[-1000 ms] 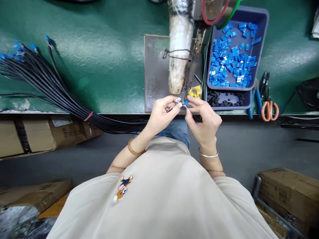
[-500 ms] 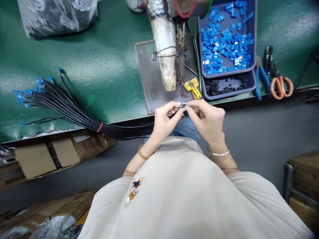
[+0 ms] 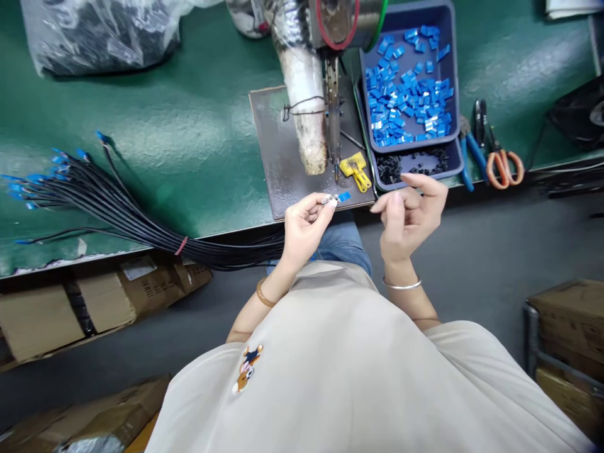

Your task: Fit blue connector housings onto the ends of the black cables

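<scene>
My left hand [image 3: 307,223] is closed at the front edge of the bench, pinching the end of a black cable. A small blue connector piece [image 3: 344,197] pokes out beyond its fingertips, with a bit of silvery metal beside it. My right hand [image 3: 411,217] is apart from the left, its fingers spread and partly bent, just in front of the tray of small black parts [image 3: 427,162]. Nothing shows in it. A bundle of black cables [image 3: 141,214] with blue ends, tied by a red band, runs across the bench toward my lap.
Above my hands hang a soldering-iron-like rod [image 3: 333,119] and a wrapped white duct [image 3: 304,94], over a dark board [image 3: 274,138]. A yellow clip-like piece [image 3: 357,170] lies there. Blue parts fill a tray [image 3: 456,69]; pliers [image 3: 474,157] and orange-handled scissors [image 3: 504,168] lie right.
My right hand has let go of the cable end and moved right, its fingers opening. The left keeps its pinch, and the blue connector now shows. The whole view has shifted slightly.
</scene>
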Available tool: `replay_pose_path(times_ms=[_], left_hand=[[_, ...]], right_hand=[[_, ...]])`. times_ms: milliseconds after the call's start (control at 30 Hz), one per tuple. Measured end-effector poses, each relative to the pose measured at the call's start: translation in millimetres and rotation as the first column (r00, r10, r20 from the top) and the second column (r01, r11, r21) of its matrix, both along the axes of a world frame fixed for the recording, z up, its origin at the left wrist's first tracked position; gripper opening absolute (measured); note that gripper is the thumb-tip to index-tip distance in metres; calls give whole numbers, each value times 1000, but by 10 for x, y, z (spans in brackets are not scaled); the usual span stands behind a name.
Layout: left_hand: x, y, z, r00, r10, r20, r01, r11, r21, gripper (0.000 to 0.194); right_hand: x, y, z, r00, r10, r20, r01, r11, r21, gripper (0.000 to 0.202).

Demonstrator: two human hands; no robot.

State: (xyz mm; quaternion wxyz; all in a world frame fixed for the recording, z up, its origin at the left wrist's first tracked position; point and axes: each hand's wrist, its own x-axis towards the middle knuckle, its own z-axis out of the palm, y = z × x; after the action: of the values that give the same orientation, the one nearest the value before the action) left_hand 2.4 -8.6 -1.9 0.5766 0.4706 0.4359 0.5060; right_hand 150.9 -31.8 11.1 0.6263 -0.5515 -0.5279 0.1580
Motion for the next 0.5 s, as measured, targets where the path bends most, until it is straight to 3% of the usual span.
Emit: replay_pose_path(times_ms=[67, 267, 500], left_hand=[[6, 30, 1, 1000, -17, 21, 17, 1000, -7, 26], [11, 96, -31, 996, -58, 63, 58, 998, -1, 30], [31, 164, -13, 997, -52, 55, 51, 999, 9, 28]], right_hand=[[4, 4, -44, 999, 44, 17, -44, 999, -19, 22], [-25, 75, -122, 912, 120, 392, -155, 986, 59, 11], [-91, 169, -149, 906, 108, 410, -157, 984, 86, 13]])
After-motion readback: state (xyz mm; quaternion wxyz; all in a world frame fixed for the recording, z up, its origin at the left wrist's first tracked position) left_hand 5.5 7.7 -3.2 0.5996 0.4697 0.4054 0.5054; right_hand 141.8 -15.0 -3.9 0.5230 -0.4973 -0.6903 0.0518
